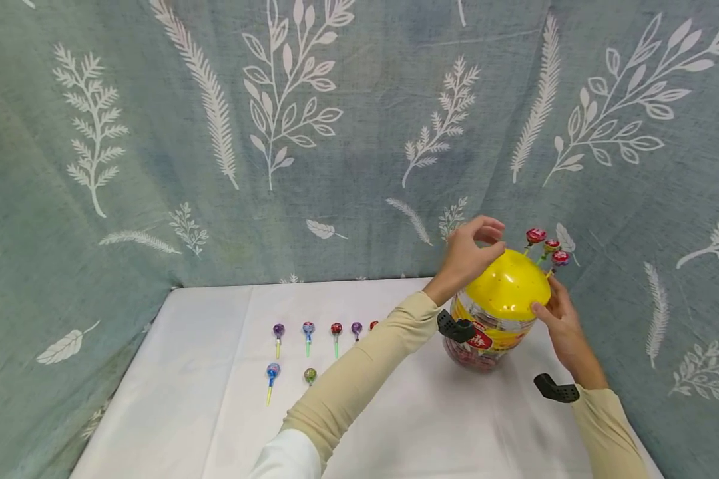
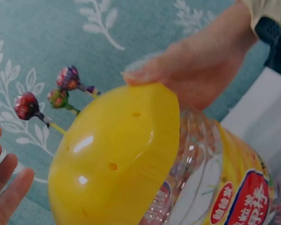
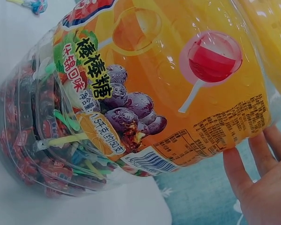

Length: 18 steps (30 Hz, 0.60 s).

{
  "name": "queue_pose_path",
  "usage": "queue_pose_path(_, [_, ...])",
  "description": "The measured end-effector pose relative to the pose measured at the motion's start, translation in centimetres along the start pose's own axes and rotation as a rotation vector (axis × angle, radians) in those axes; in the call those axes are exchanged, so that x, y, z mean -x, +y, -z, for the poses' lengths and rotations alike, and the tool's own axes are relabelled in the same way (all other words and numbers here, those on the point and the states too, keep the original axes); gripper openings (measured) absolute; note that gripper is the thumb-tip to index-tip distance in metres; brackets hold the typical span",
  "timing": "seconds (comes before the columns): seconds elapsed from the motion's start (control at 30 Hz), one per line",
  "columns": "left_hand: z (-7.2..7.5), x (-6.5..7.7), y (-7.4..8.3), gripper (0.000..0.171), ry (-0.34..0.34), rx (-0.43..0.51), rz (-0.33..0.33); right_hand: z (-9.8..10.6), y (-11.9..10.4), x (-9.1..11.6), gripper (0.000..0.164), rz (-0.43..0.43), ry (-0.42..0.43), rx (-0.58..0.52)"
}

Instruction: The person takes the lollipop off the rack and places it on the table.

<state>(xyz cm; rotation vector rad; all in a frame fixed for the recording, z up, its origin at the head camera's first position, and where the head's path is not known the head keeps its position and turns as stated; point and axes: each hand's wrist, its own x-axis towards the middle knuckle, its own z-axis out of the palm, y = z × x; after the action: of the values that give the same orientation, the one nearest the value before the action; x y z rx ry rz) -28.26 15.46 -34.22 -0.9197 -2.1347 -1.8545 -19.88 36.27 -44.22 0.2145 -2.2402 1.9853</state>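
A large clear plastic lollipop jar (image 1: 478, 346) with a yellow domed lid (image 1: 512, 283) leans on the table's right side. Three wrapped lollipops (image 1: 551, 246) stand by their sticks in small holes of the lid. My right hand (image 1: 566, 329) holds the jar near its top, its thumb on the lid's edge and fingers against the jar's side. Beside the dome is my left hand (image 1: 473, 249), fingers loosely bent. In the left wrist view its fingers (image 2: 11, 187) are apart from the lid, with nothing seen between them. Through the jar wall, many wrapped lollipops (image 3: 47, 140) show.
On the white table (image 1: 204, 372), several lollipops lie spread in rows left of the jar, among them a purple one (image 1: 278, 330), a blue one (image 1: 273, 371) and a green one (image 1: 310, 375). My left forearm passes over part of them. A leaf-patterned curtain (image 1: 359, 146) hangs behind.
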Motion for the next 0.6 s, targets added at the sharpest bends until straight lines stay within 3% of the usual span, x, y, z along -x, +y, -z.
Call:
queue_pose_path(0.33, [-2.9, -1.8, -0.6, 0.032, -0.009, -0.042, 0.017, 0.2, 0.1, 0.0, 0.064, -0.013, 0.004, 0.007])
queue_pose_path(0.6, [-4.7, -1.9, -0.3, 0.034, -0.05, -0.07, -0.046, 0.0, 0.3, -0.2, 0.061, -0.02, 0.016, -0.026])
